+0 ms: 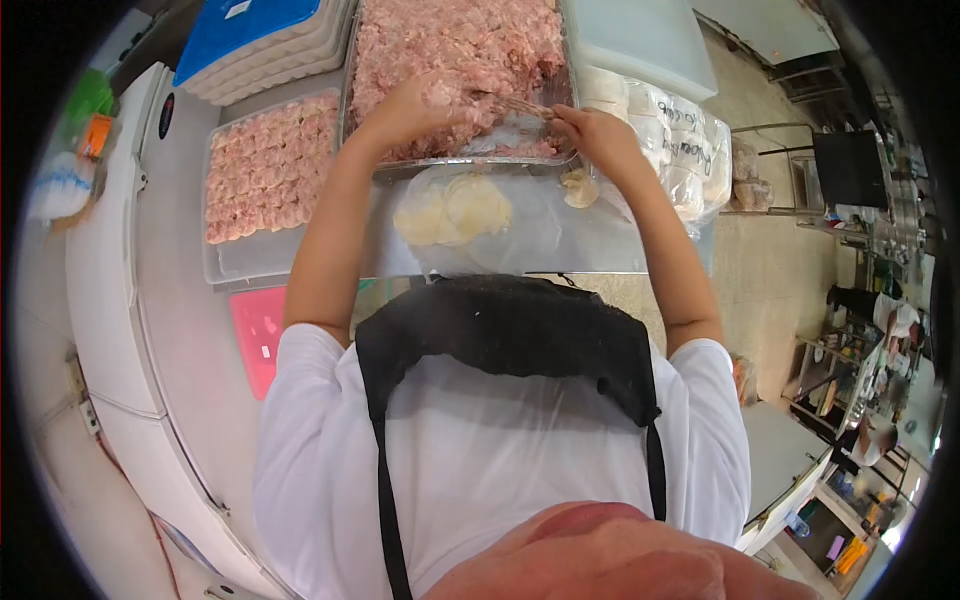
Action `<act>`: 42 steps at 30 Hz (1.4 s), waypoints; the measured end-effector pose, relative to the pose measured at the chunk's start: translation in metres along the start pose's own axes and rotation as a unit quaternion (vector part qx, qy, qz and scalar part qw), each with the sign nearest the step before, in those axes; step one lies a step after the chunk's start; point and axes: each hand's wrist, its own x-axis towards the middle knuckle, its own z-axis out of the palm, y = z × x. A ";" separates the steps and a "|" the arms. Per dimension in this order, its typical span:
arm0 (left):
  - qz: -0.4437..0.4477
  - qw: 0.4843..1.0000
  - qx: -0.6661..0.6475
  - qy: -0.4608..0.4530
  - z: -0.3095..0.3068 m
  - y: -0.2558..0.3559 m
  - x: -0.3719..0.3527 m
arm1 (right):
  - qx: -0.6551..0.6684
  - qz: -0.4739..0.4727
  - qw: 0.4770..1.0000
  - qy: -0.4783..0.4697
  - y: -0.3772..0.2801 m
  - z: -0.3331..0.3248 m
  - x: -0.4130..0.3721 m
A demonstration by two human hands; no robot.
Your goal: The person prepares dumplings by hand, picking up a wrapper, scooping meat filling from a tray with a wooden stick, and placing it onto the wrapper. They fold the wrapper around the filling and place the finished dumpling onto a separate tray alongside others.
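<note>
My left hand [435,103] is curled over a large metal tray [375,164] of ground meat [460,35], its fingers partly lost against the pink meat. Whatever it holds blends in and cannot be made out. My right hand [592,132] grips a thin metal utensil [520,104] at the tray's near right corner, the far end pointing toward my left hand. Nearer to me, round pale dough wrappers [450,210] lie on clear plastic on the table. A small crumpled piece of dough [578,188] lies below my right hand.
Rows of meat-filled dumplings [272,165] fill a tray at left. Behind it stand stacked containers with a blue lid [240,35]. Bagged white packs [680,145] and a translucent container [640,45] are at right. A pink board [257,340] is beside my left arm.
</note>
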 end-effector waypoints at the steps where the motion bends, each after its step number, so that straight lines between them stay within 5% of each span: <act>1: 0.016 0.999 0.003 0.028 0.003 -0.002 -0.007 | 0.002 0.005 1.000 -0.004 0.005 -0.007 -0.005; 3: 0.041 0.997 0.021 0.060 0.006 -0.003 -0.015 | -0.003 0.041 0.996 -0.076 0.001 -0.039 -0.013; 5: 0.068 0.993 0.054 0.080 0.002 0.002 -0.012 | 0.178 0.031 0.983 -0.036 0.008 -0.049 -0.024; 10: 0.049 0.998 0.040 0.007 0.003 0.043 -0.020 | 0.329 -0.060 0.937 -0.105 -0.011 -0.030 -0.020; 14: 0.054 0.997 0.055 0.016 0.014 0.027 -0.016 | 0.198 -0.127 0.971 -0.046 0.020 -0.047 0.001; 15: 0.034 0.999 0.023 0.008 0.015 0.025 -0.015 | 0.130 -0.083 0.987 -0.049 0.009 -0.067 -0.003; 17: -0.005 0.999 -0.044 -0.010 0.017 0.024 -0.012 | 0.143 -0.125 0.982 -0.024 0.003 -0.057 -0.007; 19: 0.026 0.998 0.041 0.033 0.022 0.029 -0.015 | 0.224 -0.173 0.959 -0.017 0.004 -0.028 -0.007; 23: -0.047 0.996 0.056 0.054 0.040 0.024 -0.025 | 0.172 -0.105 0.968 -0.148 0.039 -0.055 0.002; 26: -0.021 0.999 0.033 0.027 0.036 0.035 -0.024 | 0.297 -0.132 0.942 -0.079 0.053 -0.057 -0.007; 32: -0.007 0.997 0.055 0.049 0.044 0.038 -0.019 | 0.152 -0.155 0.975 -0.045 0.045 -0.057 -0.014; 35: 0.122 0.979 0.094 0.130 0.048 0.032 -0.030 | 0.211 -0.159 0.964 0.018 0.032 -0.072 -0.030; 42: 0.088 0.992 0.049 0.072 0.023 0.027 -0.055 | 0.154 -0.135 0.979 0.002 -0.011 -0.094 -0.050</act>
